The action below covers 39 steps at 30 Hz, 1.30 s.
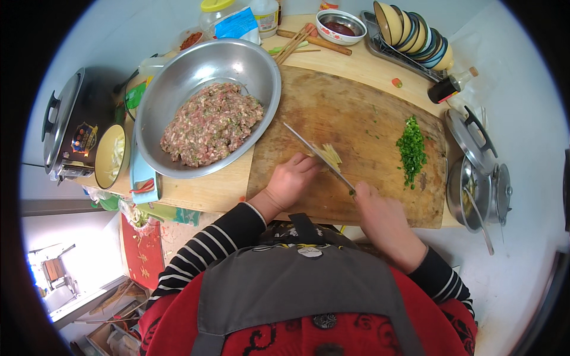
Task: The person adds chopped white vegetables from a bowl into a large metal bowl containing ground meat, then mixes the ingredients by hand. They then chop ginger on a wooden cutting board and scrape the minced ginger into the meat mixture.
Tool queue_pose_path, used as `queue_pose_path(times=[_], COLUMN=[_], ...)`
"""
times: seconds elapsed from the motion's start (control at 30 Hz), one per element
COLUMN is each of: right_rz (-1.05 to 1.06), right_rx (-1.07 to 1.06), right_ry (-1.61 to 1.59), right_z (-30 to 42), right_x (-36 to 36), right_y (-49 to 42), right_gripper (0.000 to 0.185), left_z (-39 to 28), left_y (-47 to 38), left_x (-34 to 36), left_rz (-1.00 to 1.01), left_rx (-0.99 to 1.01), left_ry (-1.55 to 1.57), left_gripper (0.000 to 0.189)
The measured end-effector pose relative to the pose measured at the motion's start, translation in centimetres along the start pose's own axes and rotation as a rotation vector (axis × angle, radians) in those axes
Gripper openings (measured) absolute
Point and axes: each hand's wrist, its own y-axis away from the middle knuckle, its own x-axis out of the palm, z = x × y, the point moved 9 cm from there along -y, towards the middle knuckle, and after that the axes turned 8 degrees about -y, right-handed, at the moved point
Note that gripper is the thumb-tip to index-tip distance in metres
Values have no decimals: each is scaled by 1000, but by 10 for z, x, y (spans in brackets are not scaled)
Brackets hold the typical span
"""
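Note:
My right hand [380, 213] is closed on the handle of a kitchen knife [318, 153], whose blade slants up and left over the wooden cutting board [356, 111]. Pale yellow strips [331, 155], perhaps ginger, lie on the board at the far side of the blade. My left hand [296, 178] rests with curled fingers close to the blade; whether it holds a piece there is hidden. A pile of chopped green onion [411, 151] lies on the board's right part. To the left, a large steel bowl [149, 147] holds minced meat mixed with green bits [213, 124].
A rolling pin [327, 45], chopsticks [291, 43] and a floral bowl of dark sauce [340, 38] stand behind the board. Stacked bowls [416, 38] and a dark bottle [445, 89] are back right. Right are a pot with a ladle [476, 213] and lids; left, a yellow bowl [100, 164].

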Motion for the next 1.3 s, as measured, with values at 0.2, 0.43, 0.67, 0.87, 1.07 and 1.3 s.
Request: queue_pose_path(times=[0.2,0.43,0.67,0.87,1.07,1.3], right_rz=[0,9,-2,-59,-2,-37], right_rx=[32,9,-4,-17,25,46], right_ry=[-31,45,33,11,9,-60], right_z=[-12,5,1,2,4,-1], right_x=[9,-12,9,-10,1,0], right_y=[-11,6,-11,2,-6,-11], right_gripper=[13,13,16,15,14,12], left_z=[-2,-2,-1,1,3,3], left_y=[-1,1,1,4,5,4], left_x=[-4,0,0,3,6,4], left_rz=[-28,-15,0,-2,17,22], left_rx=[23,23,16,-7,-12,-20], left_ry=[0,34,28,31,36,39], left_gripper=[32,31,30,28,26,25])
